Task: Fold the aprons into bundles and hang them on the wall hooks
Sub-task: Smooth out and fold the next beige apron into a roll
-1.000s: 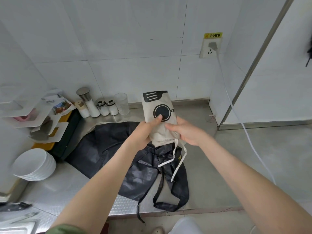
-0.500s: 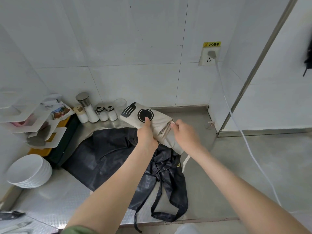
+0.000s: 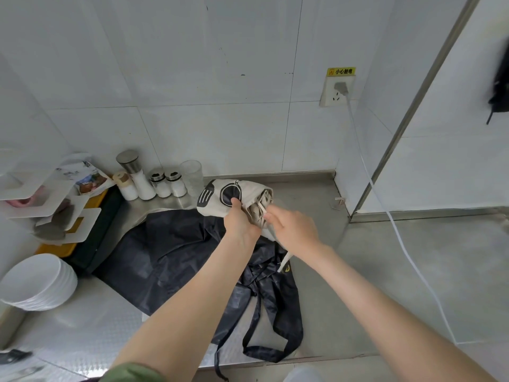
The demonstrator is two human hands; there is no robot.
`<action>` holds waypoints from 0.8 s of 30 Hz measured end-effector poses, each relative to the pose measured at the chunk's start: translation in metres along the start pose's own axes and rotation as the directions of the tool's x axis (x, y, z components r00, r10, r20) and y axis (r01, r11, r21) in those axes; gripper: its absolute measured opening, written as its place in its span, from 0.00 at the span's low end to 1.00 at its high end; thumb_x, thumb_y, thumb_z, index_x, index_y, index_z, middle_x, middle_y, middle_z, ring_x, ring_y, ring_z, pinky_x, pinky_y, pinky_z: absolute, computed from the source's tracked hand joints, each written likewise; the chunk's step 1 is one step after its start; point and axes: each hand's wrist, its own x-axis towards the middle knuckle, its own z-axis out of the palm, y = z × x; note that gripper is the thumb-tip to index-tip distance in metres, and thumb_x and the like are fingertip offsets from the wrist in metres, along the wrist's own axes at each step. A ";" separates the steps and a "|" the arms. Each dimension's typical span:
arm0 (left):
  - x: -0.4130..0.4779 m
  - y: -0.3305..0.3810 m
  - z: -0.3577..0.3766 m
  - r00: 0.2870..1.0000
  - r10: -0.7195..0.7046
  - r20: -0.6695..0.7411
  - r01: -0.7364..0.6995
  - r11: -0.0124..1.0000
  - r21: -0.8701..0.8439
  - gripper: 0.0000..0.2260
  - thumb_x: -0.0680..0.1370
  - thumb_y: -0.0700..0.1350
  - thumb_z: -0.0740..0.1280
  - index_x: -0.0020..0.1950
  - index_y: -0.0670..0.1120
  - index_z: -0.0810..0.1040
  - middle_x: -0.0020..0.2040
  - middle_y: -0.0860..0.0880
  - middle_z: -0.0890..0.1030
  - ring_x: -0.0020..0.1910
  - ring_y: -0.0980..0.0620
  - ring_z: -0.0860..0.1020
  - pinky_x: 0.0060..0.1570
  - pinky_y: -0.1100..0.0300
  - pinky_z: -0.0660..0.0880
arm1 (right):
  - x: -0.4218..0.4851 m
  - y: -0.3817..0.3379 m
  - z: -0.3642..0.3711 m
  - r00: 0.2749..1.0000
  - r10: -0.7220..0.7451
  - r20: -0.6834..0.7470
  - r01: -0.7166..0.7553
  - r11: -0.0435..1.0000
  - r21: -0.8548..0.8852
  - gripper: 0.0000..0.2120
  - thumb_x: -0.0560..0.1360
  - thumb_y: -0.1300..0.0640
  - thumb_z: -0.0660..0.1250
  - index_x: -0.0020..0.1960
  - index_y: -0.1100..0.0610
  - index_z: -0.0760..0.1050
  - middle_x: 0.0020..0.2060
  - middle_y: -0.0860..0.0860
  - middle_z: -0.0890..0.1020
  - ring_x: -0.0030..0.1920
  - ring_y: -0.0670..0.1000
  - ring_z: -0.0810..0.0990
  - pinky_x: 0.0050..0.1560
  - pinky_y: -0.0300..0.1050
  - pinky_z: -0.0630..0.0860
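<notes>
The left hand (image 3: 240, 220) clamps the rolled beige apron (image 3: 248, 190), so the right hand (image 3: 296, 230) (pinching its tie (image 3: 283, 261)) should probably wind it tight around the loose folds.

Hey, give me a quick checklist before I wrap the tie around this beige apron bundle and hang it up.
1. Grip on beige apron bundle: ok, left hand grips it, folded compact.
2. Hold on tie: ok, right hand pinches it at the bundle's open end.
3. Wrap: not ok, the tie's end hangs loose.
4. Free wall hook: cannot tell, none clearly visible.
5. Fold of black apron: not ok, it lies spread on the counter.
</notes>
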 end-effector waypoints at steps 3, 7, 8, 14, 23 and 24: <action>-0.007 0.004 0.000 0.991 -0.016 0.129 0.011 0.999 0.038 0.24 0.81 0.56 0.60 0.68 0.39 0.73 0.65 0.40 0.77 0.63 0.42 0.76 0.54 0.49 0.77 | 0.004 0.012 0.001 0.995 0.084 0.052 -0.094 0.968 0.232 0.14 0.82 0.54 0.55 0.42 0.57 0.70 0.27 0.48 0.69 0.29 0.50 0.68 0.33 0.46 0.61; -0.026 0.009 0.001 0.943 -0.012 0.333 -0.016 0.997 0.080 0.21 0.79 0.50 0.64 0.65 0.37 0.75 0.62 0.39 0.79 0.60 0.44 0.78 0.57 0.52 0.76 | 0.007 0.013 -0.002 0.984 0.146 0.104 -0.177 0.886 0.429 0.15 0.82 0.56 0.56 0.36 0.55 0.69 0.26 0.50 0.70 0.30 0.50 0.68 0.36 0.44 0.64; -0.033 0.010 0.002 0.931 -0.014 0.365 -0.026 0.994 0.104 0.19 0.77 0.48 0.66 0.63 0.37 0.77 0.59 0.39 0.80 0.57 0.44 0.80 0.58 0.53 0.76 | 0.007 0.012 -0.003 0.983 0.149 0.109 -0.183 0.872 0.455 0.16 0.82 0.56 0.56 0.36 0.56 0.69 0.25 0.51 0.71 0.31 0.51 0.70 0.36 0.44 0.65; -0.051 0.004 0.004 0.908 -0.101 0.407 -0.019 0.959 0.282 0.08 0.79 0.45 0.65 0.51 0.41 0.79 0.43 0.46 0.82 0.36 0.53 0.81 0.33 0.62 0.78 | 0.005 0.007 -0.003 0.981 0.178 0.078 -0.193 0.852 0.486 0.18 0.82 0.58 0.57 0.33 0.55 0.69 0.23 0.45 0.71 0.29 0.45 0.68 0.38 0.43 0.65; -0.049 0.006 0.014 0.965 0.116 0.235 -0.159 0.972 0.173 0.03 0.78 0.32 0.65 0.49 0.36 0.78 0.40 0.43 0.83 0.34 0.50 0.83 0.33 0.60 0.80 | -0.002 -0.004 0.002 0.990 0.141 -0.008 -0.133 0.948 0.290 0.07 0.83 0.55 0.50 0.51 0.57 0.62 0.30 0.50 0.65 0.31 0.50 0.65 0.34 0.48 0.59; -0.050 0.008 0.015 0.969 0.129 0.209 -0.165 0.973 0.162 0.03 0.78 0.32 0.65 0.47 0.36 0.78 0.37 0.43 0.83 0.32 0.51 0.83 0.32 0.61 0.80 | -0.003 -0.005 0.002 0.991 0.129 -0.020 -0.120 0.959 0.257 0.08 0.83 0.55 0.49 0.51 0.58 0.64 0.29 0.51 0.66 0.30 0.50 0.65 0.33 0.48 0.59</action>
